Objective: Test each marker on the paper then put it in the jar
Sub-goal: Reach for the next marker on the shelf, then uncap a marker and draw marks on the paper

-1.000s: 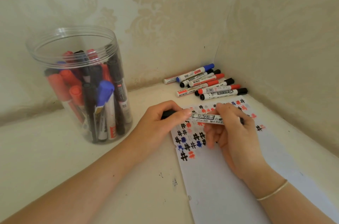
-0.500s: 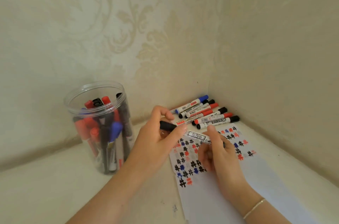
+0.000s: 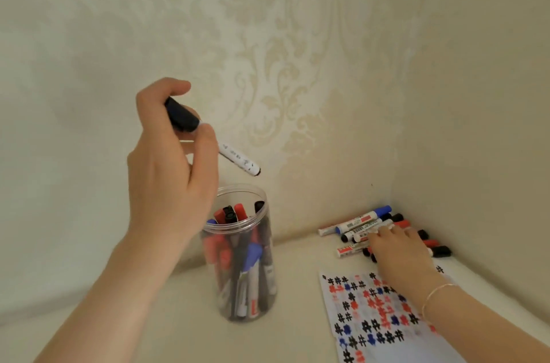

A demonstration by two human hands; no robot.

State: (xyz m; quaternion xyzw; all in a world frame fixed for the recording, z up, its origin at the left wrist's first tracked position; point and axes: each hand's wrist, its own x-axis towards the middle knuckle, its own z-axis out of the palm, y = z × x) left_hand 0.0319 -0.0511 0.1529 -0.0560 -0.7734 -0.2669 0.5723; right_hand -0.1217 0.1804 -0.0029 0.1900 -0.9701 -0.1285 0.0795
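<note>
Holding: the left hand (image 3: pixel 166 166) gripped a black-capped marker (image 3: pixel 208 136) above the jar (image 3: pixel 241 255), cap end up among the curled fingers, white barrel slanting down to the right, its lower end over the jar's open mouth.
Jar: clear plastic, it stood upright on the table (image 3: pixel 148 327) near the back wall, packed with red, black and blue markers standing on end.
Right hand: it rested with fingers spread and fairly straight on the pile of loose markers (image 3: pixel 360 225) in the corner; whether any finger had closed round one could not be told.
Pile: blue, black and red-capped markers lay side by side against the corner where the two walls met.
Paper (image 3: pixel 387 345): a white sheet lay flat on the table just in front of the pile, covered with small black, red and blue hash marks, the right forearm crossing above it.
Wrist: a thin bracelet (image 3: pixel 437 294) circled the right wrist.
</note>
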